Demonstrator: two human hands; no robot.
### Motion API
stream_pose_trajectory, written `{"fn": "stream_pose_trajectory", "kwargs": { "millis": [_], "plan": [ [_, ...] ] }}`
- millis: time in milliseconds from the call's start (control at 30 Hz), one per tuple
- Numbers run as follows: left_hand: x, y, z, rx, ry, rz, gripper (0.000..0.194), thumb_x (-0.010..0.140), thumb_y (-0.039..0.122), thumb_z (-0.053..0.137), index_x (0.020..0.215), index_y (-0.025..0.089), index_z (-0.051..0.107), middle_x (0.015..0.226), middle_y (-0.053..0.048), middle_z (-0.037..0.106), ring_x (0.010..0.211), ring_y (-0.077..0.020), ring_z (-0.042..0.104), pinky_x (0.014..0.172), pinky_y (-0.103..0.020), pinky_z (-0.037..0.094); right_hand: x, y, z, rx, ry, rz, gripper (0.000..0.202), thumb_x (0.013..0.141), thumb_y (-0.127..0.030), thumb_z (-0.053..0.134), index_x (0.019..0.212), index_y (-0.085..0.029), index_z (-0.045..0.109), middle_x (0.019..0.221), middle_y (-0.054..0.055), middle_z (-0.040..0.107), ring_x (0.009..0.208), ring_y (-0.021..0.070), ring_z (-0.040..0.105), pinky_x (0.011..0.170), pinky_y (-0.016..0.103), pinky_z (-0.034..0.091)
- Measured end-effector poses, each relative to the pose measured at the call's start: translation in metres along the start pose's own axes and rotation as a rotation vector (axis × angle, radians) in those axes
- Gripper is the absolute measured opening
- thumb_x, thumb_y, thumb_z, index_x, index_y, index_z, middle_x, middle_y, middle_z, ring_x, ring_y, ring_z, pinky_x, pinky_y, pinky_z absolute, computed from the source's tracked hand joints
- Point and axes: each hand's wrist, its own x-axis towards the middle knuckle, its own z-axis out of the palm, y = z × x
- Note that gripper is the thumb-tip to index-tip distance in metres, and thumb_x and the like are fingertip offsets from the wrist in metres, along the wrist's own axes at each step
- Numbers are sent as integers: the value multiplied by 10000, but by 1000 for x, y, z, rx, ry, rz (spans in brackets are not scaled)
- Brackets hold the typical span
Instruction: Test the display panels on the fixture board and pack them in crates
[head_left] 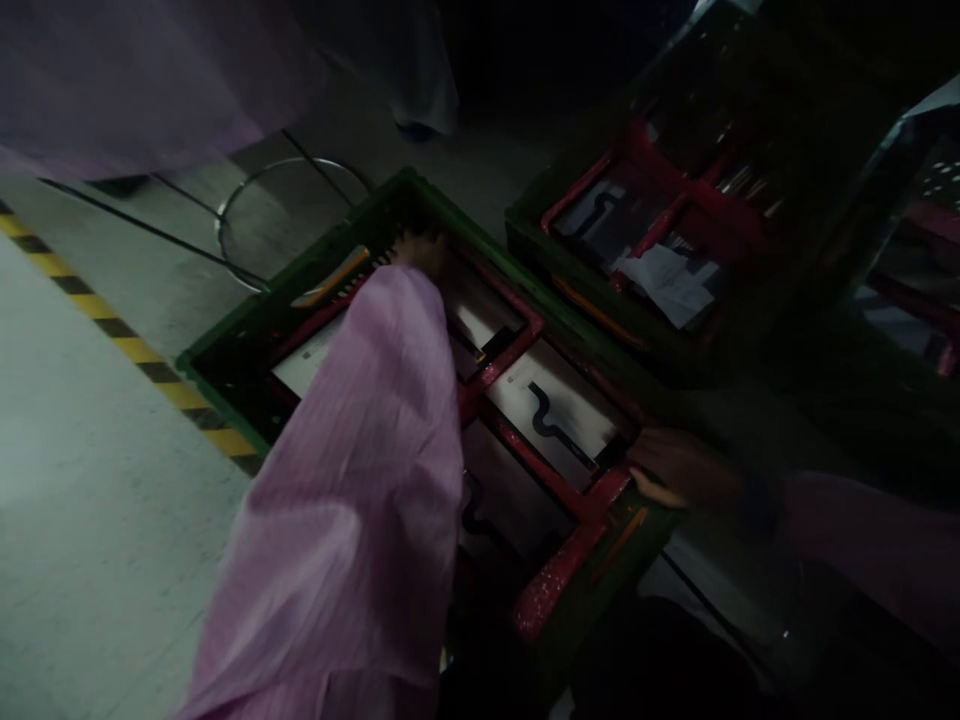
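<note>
A green crate (457, 215) with red padded dividers (517, 350) stands in dim light in the middle of the view. Pale flat panels (559, 405) with dark curved strips lie in its compartments. My left hand (421, 252) reaches to the crate's far end, near the inner wall; its fingers are dark and I cannot make out what they hold. At the crate's near right corner my right hand (679, 465) rests on the rim, fingers bent over the edge. The pink left sleeve hides part of the crate.
A second green crate (570, 285) with red dividers and a crumpled white sheet (670, 283) is at the right. Yellow-black floor tape (135, 348) runs along the left. A metal stool ring (225, 225) and a person's pink garment (150, 80) are at the upper left.
</note>
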Motion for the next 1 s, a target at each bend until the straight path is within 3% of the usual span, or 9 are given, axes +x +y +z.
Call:
{"fn": "stream_pose_trajectory", "kwargs": {
  "millis": [133, 267, 333, 433, 533, 667, 767, 900, 1000],
  "plan": [
    [-61, -12, -17, -108, 61, 204, 504, 1021, 346, 267, 1331, 108, 584, 1403, -114, 565, 1363, -253, 438, 1180, -457, 313, 1, -2, -3, -65, 21, -1, 293, 989, -228, 420, 860, -131, 665, 805, 119, 634, 780, 210, 552, 741, 353, 460],
    [-184, -29, -33, -101, -12, 429, 403, 940, 387, 429, 1196, 170, 651, 1328, -136, 592, 1294, -265, 516, 1159, -423, 389, 3, -4, -3, -93, 28, 11, 294, 994, -214, 418, 874, -127, 671, 820, 114, 644, 798, 200, 549, 763, 335, 439],
    [-253, -34, -34, -104, -221, 589, 366, 968, 424, 420, 1182, 237, 650, 1226, -125, 636, 1194, -262, 582, 1072, -418, 480, 4, -3, -2, -95, 26, 14, 278, 989, -209, 426, 870, -137, 666, 825, 102, 651, 804, 192, 551, 783, 327, 434],
    [-344, -33, -23, -32, -686, 938, 326, 980, 340, 464, 1234, 238, 640, 1207, -128, 655, 1106, -254, 622, 1012, -413, 518, 5, 1, -1, -90, 14, 22, 265, 980, -210, 430, 852, -152, 654, 806, 84, 655, 803, 188, 555, 797, 325, 431],
    [-408, -33, -3, 92, -913, 1183, 400, 975, 326, 519, 1337, 168, 583, 1211, -148, 654, 1080, -282, 635, 918, -424, 553, 8, 2, -3, -74, -22, 7, 255, 967, -204, 435, 880, -149, 668, 826, 92, 666, 819, 199, 568, 795, 337, 437],
    [-447, -45, 15, 197, -1001, 1076, 359, 1005, 177, 407, 1292, 124, 617, 1277, -151, 649, 1081, -230, 655, 894, -341, 556, 15, -16, 5, 82, -278, -173, 268, 876, -89, 492, 1020, -165, 705, 984, 84, 715, 911, 178, 620, 811, 304, 465],
    [-462, -52, 24, 238, -997, 972, 280, 958, 160, 484, 1135, 157, 701, 1241, -132, 681, 1091, -239, 656, 885, -346, 556, 23, -36, 26, 159, -457, -251, 249, 855, -73, 543, 978, -194, 722, 978, 29, 735, 874, 131, 648, 777, 247, 486],
    [-478, -43, 42, 338, -995, 821, 253, 870, 61, 506, 906, 133, 746, 971, -164, 740, 942, -273, 702, 710, -353, 563, 36, -50, 56, 158, -626, -240, 144, 967, -222, 576, 1000, -142, 691, 966, 34, 711, 844, 125, 664, 781, 276, 550],
    [-479, -33, 46, 342, -986, 761, 309, 876, 33, 451, 886, 118, 749, 895, -183, 736, 822, -260, 710, 616, -339, 543, 41, -51, 63, 122, -683, -206, 267, 988, -372, 589, 1096, -137, 653, 1058, 58, 686, 910, 139, 667, 828, 338, 586]
  ]
}}
